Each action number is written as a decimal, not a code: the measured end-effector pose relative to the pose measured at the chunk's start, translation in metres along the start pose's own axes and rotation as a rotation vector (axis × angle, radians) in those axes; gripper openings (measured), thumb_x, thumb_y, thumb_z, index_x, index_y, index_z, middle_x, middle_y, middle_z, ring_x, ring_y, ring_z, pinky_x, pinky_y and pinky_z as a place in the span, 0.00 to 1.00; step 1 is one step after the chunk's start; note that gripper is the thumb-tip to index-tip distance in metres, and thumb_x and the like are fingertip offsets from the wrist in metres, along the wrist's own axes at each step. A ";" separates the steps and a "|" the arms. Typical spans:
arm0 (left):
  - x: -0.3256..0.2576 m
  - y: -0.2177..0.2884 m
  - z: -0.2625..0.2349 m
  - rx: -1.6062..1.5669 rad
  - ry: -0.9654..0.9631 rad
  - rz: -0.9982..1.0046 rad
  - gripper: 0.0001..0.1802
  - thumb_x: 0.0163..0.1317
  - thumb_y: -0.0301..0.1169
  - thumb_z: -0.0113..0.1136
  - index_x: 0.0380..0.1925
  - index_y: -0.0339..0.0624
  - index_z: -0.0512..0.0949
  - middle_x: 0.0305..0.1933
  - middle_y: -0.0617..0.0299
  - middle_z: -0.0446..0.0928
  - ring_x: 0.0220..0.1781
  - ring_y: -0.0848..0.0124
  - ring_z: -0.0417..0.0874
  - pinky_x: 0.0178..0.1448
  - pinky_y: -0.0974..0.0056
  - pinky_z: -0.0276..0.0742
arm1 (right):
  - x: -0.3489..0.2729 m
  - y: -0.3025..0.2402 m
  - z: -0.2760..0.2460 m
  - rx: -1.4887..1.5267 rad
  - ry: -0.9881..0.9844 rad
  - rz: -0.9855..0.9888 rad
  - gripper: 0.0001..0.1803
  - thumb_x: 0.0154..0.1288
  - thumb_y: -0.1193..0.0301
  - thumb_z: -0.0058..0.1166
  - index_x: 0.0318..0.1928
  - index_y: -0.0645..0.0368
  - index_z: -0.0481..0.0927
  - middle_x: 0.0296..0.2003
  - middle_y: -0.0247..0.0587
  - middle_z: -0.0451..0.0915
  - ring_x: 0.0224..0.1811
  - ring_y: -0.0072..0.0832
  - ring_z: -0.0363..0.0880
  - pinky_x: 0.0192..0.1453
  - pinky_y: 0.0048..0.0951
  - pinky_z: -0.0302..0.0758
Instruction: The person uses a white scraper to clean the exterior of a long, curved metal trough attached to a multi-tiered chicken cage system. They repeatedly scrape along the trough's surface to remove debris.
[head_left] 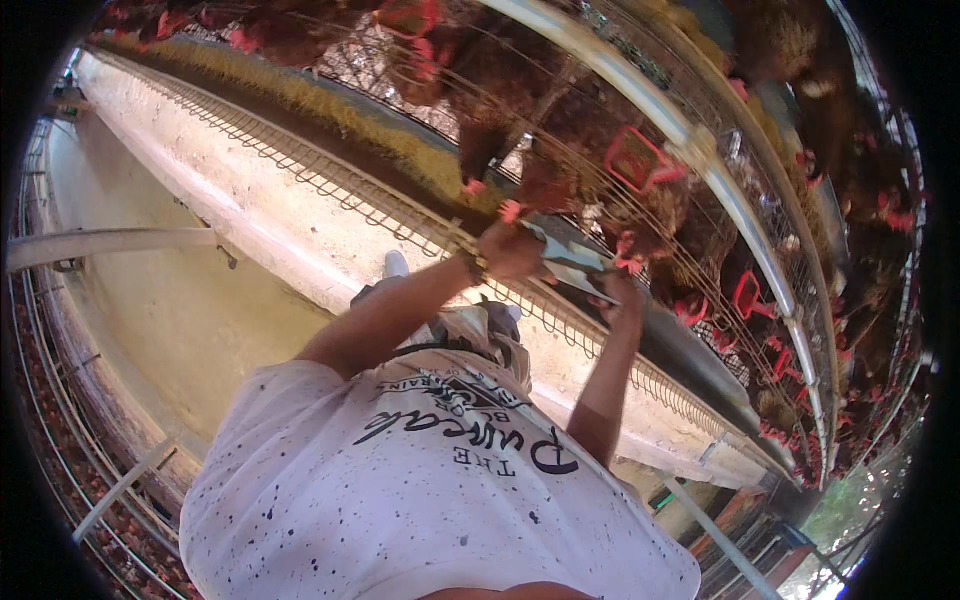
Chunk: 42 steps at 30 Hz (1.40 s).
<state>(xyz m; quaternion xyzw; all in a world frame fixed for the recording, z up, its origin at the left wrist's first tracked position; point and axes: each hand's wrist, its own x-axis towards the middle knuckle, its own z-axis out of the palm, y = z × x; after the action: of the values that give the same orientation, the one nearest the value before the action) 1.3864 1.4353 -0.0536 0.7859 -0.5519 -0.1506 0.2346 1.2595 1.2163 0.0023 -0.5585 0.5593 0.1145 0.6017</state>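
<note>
1. Pale-blue flat piece [573, 256]: my left hand [512, 250] and right hand [622, 290] gripped its two ends, fingers curled.
2. It seemed light and stiff, safest held by both ends.
3. It was at the dark trough [700, 355], brown hens [548, 185] on the far side.

Bright daylight — bent edges, black corners

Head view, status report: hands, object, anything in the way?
Left hand and right hand gripping pale blue, flat-sided object. Long dark-grey trough alongside. Red-combed brown hens close by.
</note>
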 end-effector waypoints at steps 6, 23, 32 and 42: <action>-0.090 -0.086 -0.132 0.018 -0.027 -0.169 0.35 0.59 0.66 0.55 0.25 0.41 0.85 0.24 0.51 0.81 0.35 0.51 0.85 0.41 0.50 0.78 | -0.030 -0.053 0.169 0.026 -0.249 -0.351 0.13 0.65 0.73 0.56 0.49 0.65 0.75 0.33 0.47 0.81 0.19 0.30 0.78 0.14 0.28 0.73; 0.006 0.080 -0.010 -0.232 0.046 0.071 0.32 0.56 0.66 0.61 0.24 0.45 0.83 0.21 0.52 0.80 0.24 0.53 0.84 0.31 0.51 0.78 | -0.077 0.006 -0.061 -0.374 -0.053 -0.761 0.22 0.58 0.76 0.54 0.55 0.64 0.83 0.49 0.43 0.85 0.53 0.25 0.80 0.62 0.28 0.71; 0.065 0.086 0.057 -0.090 -0.003 0.304 0.36 0.59 0.67 0.56 0.21 0.40 0.81 0.18 0.52 0.76 0.26 0.53 0.82 0.33 0.49 0.77 | -0.035 0.038 -0.117 -0.284 0.161 -0.595 0.20 0.53 0.82 0.55 0.48 0.64 0.85 0.45 0.49 0.84 0.50 0.31 0.81 0.59 0.29 0.72; -0.039 -0.051 -0.089 0.077 -0.324 0.005 0.41 0.59 0.71 0.49 0.30 0.39 0.85 0.31 0.46 0.84 0.37 0.48 0.86 0.41 0.49 0.81 | -0.048 -0.030 0.118 -0.377 0.104 -0.927 0.15 0.58 0.79 0.59 0.47 0.61 0.84 0.40 0.46 0.85 0.43 0.34 0.83 0.50 0.35 0.79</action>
<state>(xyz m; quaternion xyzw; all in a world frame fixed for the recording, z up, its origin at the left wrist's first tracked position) 1.4574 1.5041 -0.0068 0.7585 -0.5897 -0.2535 0.1126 1.3295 1.3237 0.0276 -0.8523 0.2509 -0.0937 0.4493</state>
